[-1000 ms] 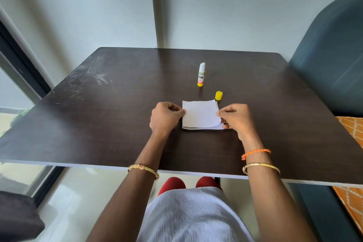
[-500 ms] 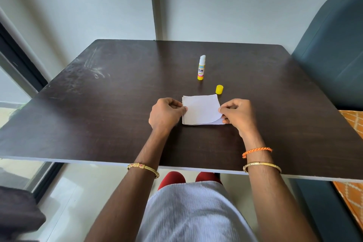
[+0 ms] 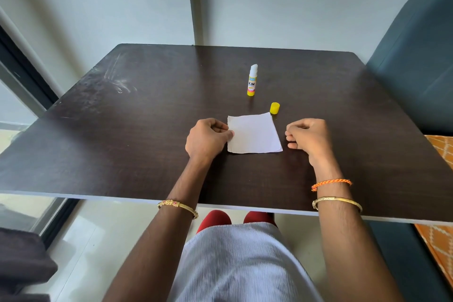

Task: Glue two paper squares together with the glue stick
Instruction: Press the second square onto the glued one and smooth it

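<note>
Two white paper squares (image 3: 255, 133) lie stacked flat on the dark table (image 3: 147, 130), the lower one peeking out at the right edge. My left hand (image 3: 208, 138) pinches the stack's left edge with thumb and fingers. My right hand (image 3: 308, 137) rests on the table just right of the papers, fingers curled, apart from them and holding nothing. The glue stick (image 3: 252, 80) stands upright and uncapped behind the papers. Its yellow cap (image 3: 274, 108) lies near the papers' far right corner.
A blue-grey chair back (image 3: 416, 56) stands right of the table, with an orange patterned cushion (image 3: 441, 154) beside it. A wall runs behind the table's far edge. A window frame (image 3: 22, 76) is at the left.
My right hand has let go of the top sheet's right edge and drawn away to the right. The curled top sheet now lies flat on the lower one. My left hand stays on the left edge.
</note>
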